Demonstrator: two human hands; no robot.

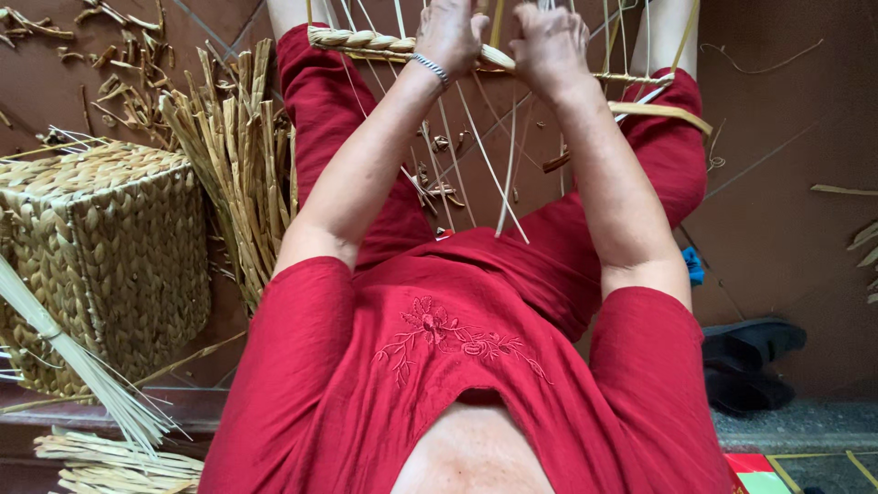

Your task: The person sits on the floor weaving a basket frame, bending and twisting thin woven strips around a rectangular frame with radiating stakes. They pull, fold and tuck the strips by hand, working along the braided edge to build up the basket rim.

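A person in a red embroidered top and red trousers sits over a reddish-brown tiled floor [777, 210], both arms stretched toward a braided straw rim [366, 41] that spans the knees. The left hand [450, 37] is curled shut around the braid, a silver bracelet [430, 68] at its wrist. The right hand [549, 41], just beside it on the braid, is also closed in a fist, pinching the plait and the thin pale stakes [494, 174] that hang down from the braid between the legs.

Left of the braid, a bundle of dried rush [240, 155] fans upright against the thigh. Farther left of the braid stands a finished woven basket [105, 256], boxy and golden. Scraps of straw litter the floor above that basket. Well below and right of the braid, dark sandals [750, 361] lie near a grey stone step [796, 425].
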